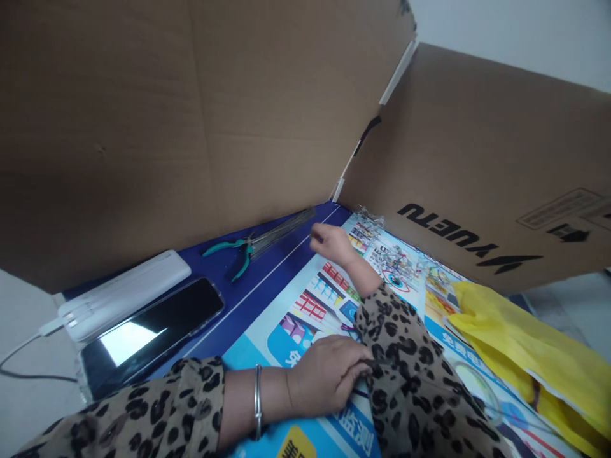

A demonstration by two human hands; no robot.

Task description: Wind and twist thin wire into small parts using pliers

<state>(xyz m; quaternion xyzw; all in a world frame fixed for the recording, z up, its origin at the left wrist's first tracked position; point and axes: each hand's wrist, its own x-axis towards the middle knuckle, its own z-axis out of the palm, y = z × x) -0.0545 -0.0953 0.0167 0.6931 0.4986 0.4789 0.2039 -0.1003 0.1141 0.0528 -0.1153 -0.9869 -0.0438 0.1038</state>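
Fingers (352,378) of the left hand (317,375) pinched the right sleeve (405,343); right hand (337,245) curled loosely, hold unclear | cardboard walls (286,83) stood behind | printed sheet (255,343) lay beneath both hands | green-handled pliers (247,259) lay left of the right hand

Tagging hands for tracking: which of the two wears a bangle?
The left hand, lower in the picture: a silver bangle sits between it and its leopard-print sleeve. The right hand, farther forward, shows none.
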